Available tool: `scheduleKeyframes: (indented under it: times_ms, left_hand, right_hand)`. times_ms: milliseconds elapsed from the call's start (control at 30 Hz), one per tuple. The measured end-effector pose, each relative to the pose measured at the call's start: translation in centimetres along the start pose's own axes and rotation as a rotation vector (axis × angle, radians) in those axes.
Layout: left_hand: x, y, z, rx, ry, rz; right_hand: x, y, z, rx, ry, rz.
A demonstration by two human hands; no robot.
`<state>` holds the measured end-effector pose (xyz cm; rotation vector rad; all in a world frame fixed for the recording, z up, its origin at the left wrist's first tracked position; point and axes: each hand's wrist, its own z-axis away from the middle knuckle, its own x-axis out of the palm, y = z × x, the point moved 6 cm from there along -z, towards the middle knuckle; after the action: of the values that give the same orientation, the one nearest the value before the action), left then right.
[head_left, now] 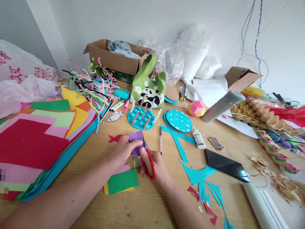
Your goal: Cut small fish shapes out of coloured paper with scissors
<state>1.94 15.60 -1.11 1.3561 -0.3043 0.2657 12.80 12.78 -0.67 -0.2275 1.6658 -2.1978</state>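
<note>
My left hand (123,149) pinches a piece of purple paper (135,137) near the middle of the table. In my right hand (151,163) are red-handled scissors (152,167), their blades at the right edge of the purple paper. A red paper fish (115,138) lies partly behind my left hand. Below my hands rests a small stack of cut pieces, with a green one (123,181) on top and pink and yellow beneath. Just behind my hands lies a pen (161,140).
Coloured paper sheets (25,142) cover the left side. Behind stand a blue disc with twisted posts (141,118), a panda bag (150,88) and a grey bottle (222,106). Glue (198,138), a black phone (226,165) and blue scraps (199,175) lie to the right.
</note>
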Motion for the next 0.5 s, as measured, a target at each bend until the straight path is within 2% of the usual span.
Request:
scheduleKeyframes:
  times_ms: [500]
  left_hand:
    - [0.2,0.39,0.08,0.002,0.008,0.012]
  right_hand:
    - [-0.08,-0.54,0.25,-0.027,0.022,0.025]
